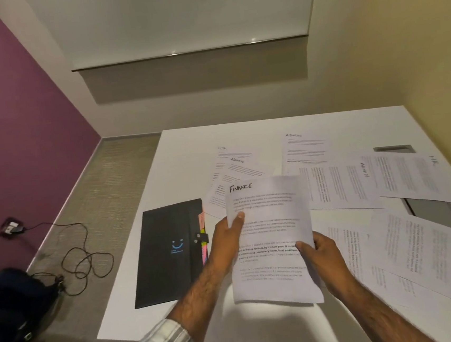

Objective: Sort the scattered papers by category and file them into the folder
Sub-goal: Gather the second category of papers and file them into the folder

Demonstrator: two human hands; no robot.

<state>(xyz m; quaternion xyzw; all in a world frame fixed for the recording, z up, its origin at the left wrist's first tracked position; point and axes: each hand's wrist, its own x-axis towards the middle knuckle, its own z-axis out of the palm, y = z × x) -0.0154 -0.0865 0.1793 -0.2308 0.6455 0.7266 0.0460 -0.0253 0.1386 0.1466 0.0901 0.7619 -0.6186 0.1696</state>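
White bench (184,158), purple wall left | step: sorting | left hand (227,242) and right hand (319,252), each grip clamped on FINANCE sheet (272,238) (possibly several) above bench | folder (169,253) closed, just left | loose papers (338,184) remain | next: probably gather further FINANCE sheets.

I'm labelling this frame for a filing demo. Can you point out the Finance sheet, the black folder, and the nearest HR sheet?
Finance sheet (272,238): head view, middle of printed page.
Black folder (169,253): head view, front cover near blue logo.
HR sheet (409,178): head view, middle of page, right side.
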